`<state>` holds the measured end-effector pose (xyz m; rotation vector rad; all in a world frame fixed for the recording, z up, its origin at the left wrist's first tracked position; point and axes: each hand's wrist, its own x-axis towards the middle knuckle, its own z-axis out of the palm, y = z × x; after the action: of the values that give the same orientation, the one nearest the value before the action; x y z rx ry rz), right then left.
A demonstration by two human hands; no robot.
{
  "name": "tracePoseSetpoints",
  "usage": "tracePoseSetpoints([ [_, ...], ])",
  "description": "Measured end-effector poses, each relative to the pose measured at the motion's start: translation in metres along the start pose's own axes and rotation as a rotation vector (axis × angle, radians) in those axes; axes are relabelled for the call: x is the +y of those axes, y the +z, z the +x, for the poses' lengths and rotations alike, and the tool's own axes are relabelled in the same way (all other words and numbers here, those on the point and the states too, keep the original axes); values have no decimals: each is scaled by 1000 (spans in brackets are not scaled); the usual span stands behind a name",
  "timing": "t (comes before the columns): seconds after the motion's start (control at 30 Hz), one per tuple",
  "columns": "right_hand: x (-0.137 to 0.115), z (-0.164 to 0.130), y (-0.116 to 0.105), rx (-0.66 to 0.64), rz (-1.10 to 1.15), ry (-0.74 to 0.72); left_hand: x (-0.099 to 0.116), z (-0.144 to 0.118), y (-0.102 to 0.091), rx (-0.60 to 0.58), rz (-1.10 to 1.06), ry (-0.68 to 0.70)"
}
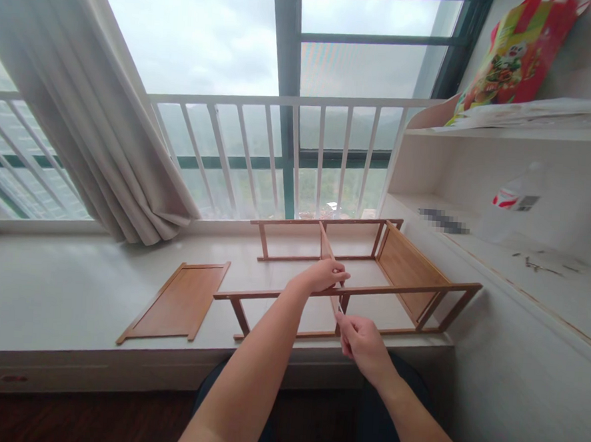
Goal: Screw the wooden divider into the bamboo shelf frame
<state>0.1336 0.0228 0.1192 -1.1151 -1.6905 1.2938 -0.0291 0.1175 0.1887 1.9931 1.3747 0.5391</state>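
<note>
Two hands, wooden frame toward four o'clock of centre.
Left hand, forearm reaching to one o'clock, curled round middle board; right hand, at its five o'clock, pinching thin pale piece.

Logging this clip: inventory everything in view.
window: 1, green-framed, background
railing: 1, white, before window
curtain: 1, pale grey, left
ledge: 1, white, below window
rack frame: 1, brown, on ledge
end panel: 1, brown, rack frame's right end
middle panel: 1, brown, inside rack frame
loose panel: 1, brown, left of rack frame
thin tool: 1, silvery, near middle panel
shelving: 1, white, right
shopping bag: 1, multicoloured, shelving top
papers: several, white, under shopping bag
bottle: 1, clear, red label, shelving
pixelated patch: 1, dark, shelving
small metal pieces: several, dark, shelving
floor: 1, dark brown, bottom
legs: 2, dark blue trousers, bottom
left hand: 1, bare, at middle panel
right hand: 1, bare, holding thin tool
</note>
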Motion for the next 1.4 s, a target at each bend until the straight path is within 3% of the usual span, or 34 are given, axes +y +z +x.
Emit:
tracePoseSetpoints([
  [0.13,-2,0,-11,35,-315,-83,-1,1,1,4,7,16],
  [0.43,1,0,-18,85,-259,-83,-6,4,3,6,10,2],
  [0.67,-9,-2,-27,202,-555,-232,-5,3,2,7,28,16],
  [0.9,-5,0,-27,173,-706,-265,-7,5,3,13,20,28],
  [1.4,-6,-2,-24,154,-755,-264,-7,6,3,17,45,12],
])
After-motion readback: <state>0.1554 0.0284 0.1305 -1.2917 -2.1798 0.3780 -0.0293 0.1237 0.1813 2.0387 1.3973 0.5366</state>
